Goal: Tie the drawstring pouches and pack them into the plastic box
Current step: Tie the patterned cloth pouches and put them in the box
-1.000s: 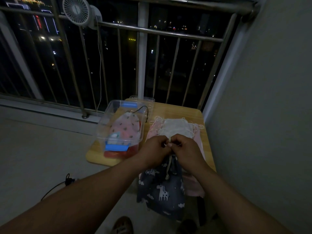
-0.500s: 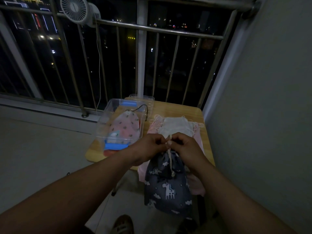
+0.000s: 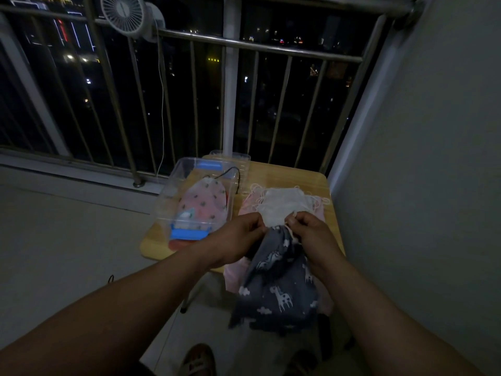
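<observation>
At lower centre, left hand (image 3: 238, 236) and right hand (image 3: 311, 236) sit close together, pinching the neck of the navy unicorn-print pouch (image 3: 279, 294).
Left fingers bunch the gathered fabric while the right fingers nip the pale drawstring (image 3: 289, 231); whether a knot has formed, I can't tell. The pouch hangs past the near edge of the wooden table (image 3: 287, 173), held only at its neck, so one slipped pinch likely drops it to the floor. Just behind lies the white pouch pile (image 3: 284, 206), where loose strings could snag the knot. Left of centre, the clear plastic box (image 3: 166, 202) holds a pink spotted pouch (image 3: 202, 203); dim light makes a slack knot easy to miss.
</observation>
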A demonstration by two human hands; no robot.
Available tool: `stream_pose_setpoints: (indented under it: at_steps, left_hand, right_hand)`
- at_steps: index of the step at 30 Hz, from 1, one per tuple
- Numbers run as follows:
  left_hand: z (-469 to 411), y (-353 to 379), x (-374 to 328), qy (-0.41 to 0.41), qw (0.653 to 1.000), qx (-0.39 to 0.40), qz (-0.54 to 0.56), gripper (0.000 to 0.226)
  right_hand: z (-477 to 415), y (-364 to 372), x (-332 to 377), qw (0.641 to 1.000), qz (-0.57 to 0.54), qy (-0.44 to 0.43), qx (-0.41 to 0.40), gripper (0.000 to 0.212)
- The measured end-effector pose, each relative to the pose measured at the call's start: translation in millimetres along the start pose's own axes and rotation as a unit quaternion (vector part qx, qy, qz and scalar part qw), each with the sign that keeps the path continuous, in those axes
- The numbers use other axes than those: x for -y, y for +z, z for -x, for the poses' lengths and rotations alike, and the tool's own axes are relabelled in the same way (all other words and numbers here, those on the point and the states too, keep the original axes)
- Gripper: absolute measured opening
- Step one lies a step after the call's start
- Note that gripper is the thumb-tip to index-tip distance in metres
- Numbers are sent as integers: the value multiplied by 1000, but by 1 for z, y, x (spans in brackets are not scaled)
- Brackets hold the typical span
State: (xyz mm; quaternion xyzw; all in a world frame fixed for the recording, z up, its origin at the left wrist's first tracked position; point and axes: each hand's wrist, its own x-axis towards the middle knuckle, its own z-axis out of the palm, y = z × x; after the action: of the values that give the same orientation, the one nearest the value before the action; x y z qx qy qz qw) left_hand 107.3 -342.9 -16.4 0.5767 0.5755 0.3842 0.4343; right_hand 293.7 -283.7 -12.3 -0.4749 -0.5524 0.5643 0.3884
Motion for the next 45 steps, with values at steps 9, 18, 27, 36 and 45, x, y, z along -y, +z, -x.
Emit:
stream_pose_setpoints:
  at_steps: [9,18,27,36,45]
  left_hand:
    - [-2,11,-9,-115,975,-18,191,43]
    - [-3,4,-7,-18,988,-135,68,22]
    - [4,-27,-18,-11,979,-82,188,23]
    - [-11,-122,-2,3,954,-295,49,14]
    - [-54,-179,15,-43,930,-337,-141,22]
  right_hand:
    - [-15,2,4,994,94,-32,-38,29]
    - [-3,3,19,998,46,37,38,31]
    - [-16,15,24,999,10,40,10,22]
    - [-74,100,56,994,55,35,84,20]
    - [-140,155,55,973,218,-71,4,24]
